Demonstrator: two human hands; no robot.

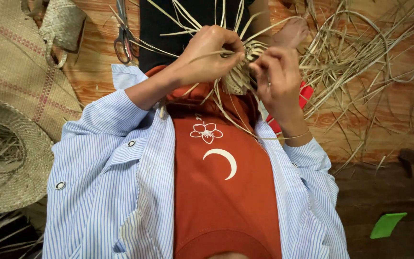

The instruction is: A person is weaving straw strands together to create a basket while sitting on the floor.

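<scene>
Materials and finishes. Woven piece (239,76): dry, matt straw-coloured plant strips, fibrous. Loose strips (360,52): same pale, stiff fibre. Hat (5,158) and mat (15,62): coarse plaited straw, rough surface. Floor (384,120): varnished orange-brown wood, slightly glossy. Scissors (123,36): bright metal blades, dark handles. Shirt (101,192): smooth striped cotton-like cloth with shiny metal snaps. Scrap (387,224): flat matt green material, possibly paper.

Counts, head view
2 hands: left hand (207,52), right hand (276,79). 1 small woven piece (239,76). 1 pr scissors (123,41). 1 woven hat (10,158). 1 woven mat (15,67). 1 green scrap (387,224). Loose straw strips (360,52): too many to count.
</scene>
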